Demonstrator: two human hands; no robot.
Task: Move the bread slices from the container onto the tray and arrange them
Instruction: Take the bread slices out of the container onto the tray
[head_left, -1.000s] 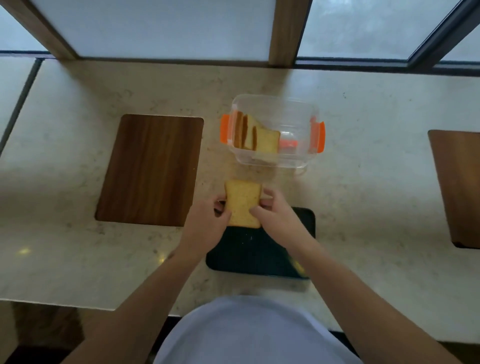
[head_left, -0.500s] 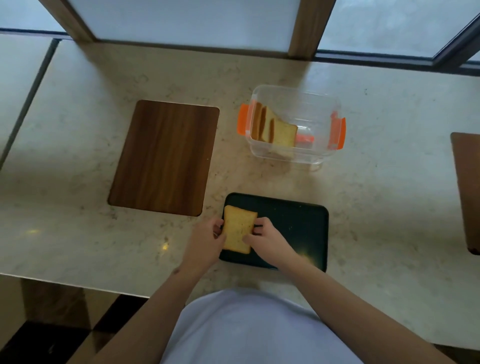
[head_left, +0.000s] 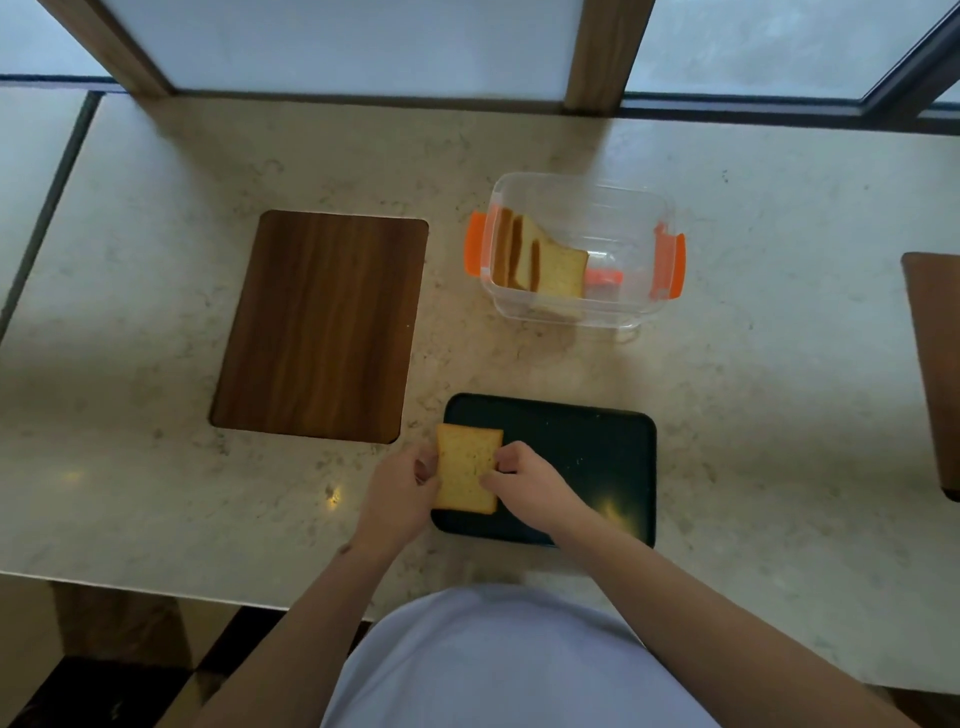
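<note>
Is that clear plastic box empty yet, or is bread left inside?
Not empty. The clear container has no lid on, and several bread slices lean on edge against its left wall; its right half looks bare.

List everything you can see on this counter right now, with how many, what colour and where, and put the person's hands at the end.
Tray: one, dark, near edge of the counter, in front of the person.
Bread slice on tray: one, golden, at the tray's left end, held by both hands.
Container: one, clear with orange clips, open, beyond the tray.
Bread slices in container: several, golden with brown crusts, leaning at its left end; exact count unclear.
Wooden board: one, brown, left of the container.
Second wooden board: one, brown, right edge, partly cut off.
Counter: one, beige marble.
Left hand: at the slice's left edge.
Right hand: at its right edge.
</note>
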